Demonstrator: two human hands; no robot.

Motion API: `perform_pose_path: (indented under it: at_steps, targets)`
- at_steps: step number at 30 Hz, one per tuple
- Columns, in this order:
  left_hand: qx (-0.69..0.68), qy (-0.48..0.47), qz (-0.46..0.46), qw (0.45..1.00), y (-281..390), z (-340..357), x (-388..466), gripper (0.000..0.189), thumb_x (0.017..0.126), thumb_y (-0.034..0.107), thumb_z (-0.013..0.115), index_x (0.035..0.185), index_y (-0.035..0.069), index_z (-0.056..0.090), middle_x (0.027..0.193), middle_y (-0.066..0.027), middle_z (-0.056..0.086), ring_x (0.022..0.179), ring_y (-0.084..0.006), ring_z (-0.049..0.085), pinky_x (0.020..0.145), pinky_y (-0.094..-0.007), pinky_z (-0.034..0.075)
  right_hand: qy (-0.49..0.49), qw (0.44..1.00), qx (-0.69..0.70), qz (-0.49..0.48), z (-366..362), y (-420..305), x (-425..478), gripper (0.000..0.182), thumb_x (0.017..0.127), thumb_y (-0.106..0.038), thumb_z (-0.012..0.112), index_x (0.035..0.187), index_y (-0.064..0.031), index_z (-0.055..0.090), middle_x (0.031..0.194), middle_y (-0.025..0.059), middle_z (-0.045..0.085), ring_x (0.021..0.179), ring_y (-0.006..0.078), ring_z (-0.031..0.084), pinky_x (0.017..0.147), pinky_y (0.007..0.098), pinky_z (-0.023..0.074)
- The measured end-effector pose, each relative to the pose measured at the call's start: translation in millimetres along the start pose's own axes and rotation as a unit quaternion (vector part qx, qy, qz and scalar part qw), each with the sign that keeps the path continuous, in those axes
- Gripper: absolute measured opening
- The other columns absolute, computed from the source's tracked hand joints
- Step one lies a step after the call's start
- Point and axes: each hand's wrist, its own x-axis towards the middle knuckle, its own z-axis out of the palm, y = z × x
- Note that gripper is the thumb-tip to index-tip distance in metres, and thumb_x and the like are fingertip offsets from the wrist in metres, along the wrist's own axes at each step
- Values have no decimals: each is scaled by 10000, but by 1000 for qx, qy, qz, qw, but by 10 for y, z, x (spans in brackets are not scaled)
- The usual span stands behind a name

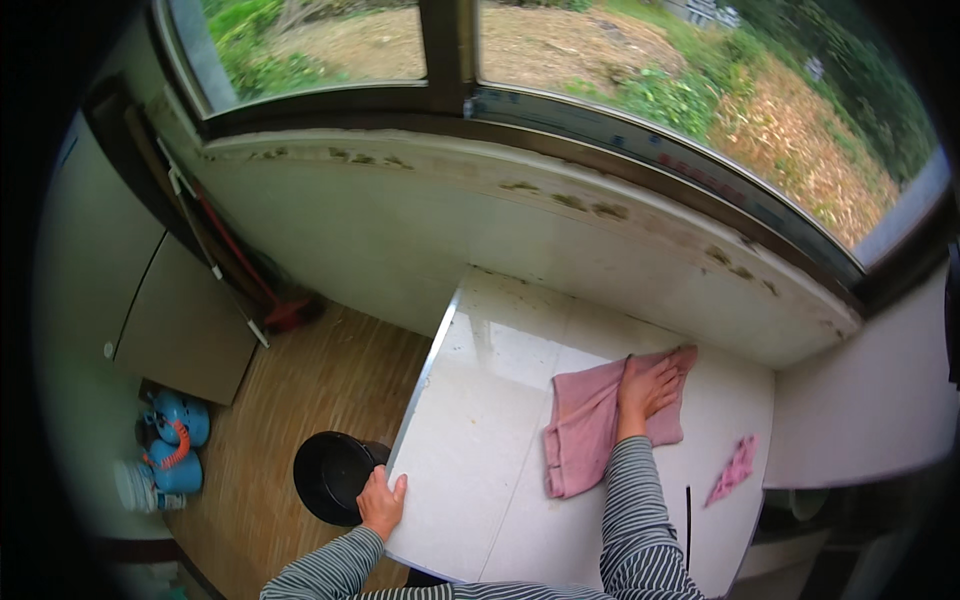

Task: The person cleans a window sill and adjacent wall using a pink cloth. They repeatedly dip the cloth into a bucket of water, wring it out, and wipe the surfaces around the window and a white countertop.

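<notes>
My right hand (pixel 648 388) lies flat, fingers spread, on a folded pink cloth (pixel 581 427) that rests on the white tiled countertop (pixel 450 480). At the counter's left edge, my left hand (pixel 381 503) rests against the metal-trimmed corner, with the thumb on top and the other fingers partly hidden. A black bucket (pixel 330 476) stands on the floor just beyond that hand. To the right of my right forearm are a thin black strip (pixel 688 525) and a smaller crumpled pink cloth (pixel 733 471) on the counter.
A wall with a stained window sill (pixel 450 169) runs behind the counter, and a white panel (pixel 862 405) rises at its right. On the wood-patterned floor at left are a red broom (pixel 289 311), a white pole (pixel 217 270), blue containers (pixel 176 465) and a white tub (pixel 135 486).
</notes>
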Motion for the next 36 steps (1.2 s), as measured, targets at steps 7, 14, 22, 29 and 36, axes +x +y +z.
perform_pose_path:
  at_steps: [7, 14, 22, 29, 36]
  targets:
    - [-1, -31, -27, 999, 2, 19, 38, 369, 821, 343, 522, 976, 18, 438, 896, -201, 532, 852, -385, 526, 698, -467, 420, 87, 989, -1, -116, 588, -1663, -354, 740, 759, -479, 526, 1235, 67, 371, 1245, 259, 393, 1151, 403, 352, 983, 504, 235]
    - [11, -21, -27, 999, 18, 51, 70, 400, 789, 382, 547, 963, 36, 448, 867, -172, 538, 836, -362, 534, 657, -473, 420, -54, 921, 217, -319, 692, -3085, -1293, 319, 788, -118, 442, 1073, 2, 525, 1042, 178, 552, 984, 318, 506, 827, 425, 401]
    - [24, 30, -7, 999, -35, 147, -39, 389, 760, 401, 590, 865, 50, 462, 786, -142, 548, 769, -336, 547, 603, -473, 424, -236, 759, 495, -351, -1, -3171, -2341, 223, 823, -136, 540, 1044, -118, 569, 966, 122, 602, 884, 314, 580, 752, 384, 471]
    - [10, 47, -6, 999, -66, 146, 36, 393, 780, 420, 569, 848, 49, 461, 806, -153, 558, 787, -334, 554, 632, -457, 442, -223, 652, 662, -296, -1258, -2603, -1699, 201, 846, -72, 507, 1028, -13, 572, 950, 96, 611, 860, 185, 577, 784, 296, 460]
    - [-3, 36, -17, 999, -97, 45, -52, 396, 813, 416, 542, 859, 33, 456, 808, -161, 559, 787, -325, 560, 644, -436, 443, -338, 645, 674, -124, -1562, -786, -483, 299, 888, -116, 435, 1142, 35, 480, 1052, 121, 567, 952, 207, 557, 848, 316, 450]
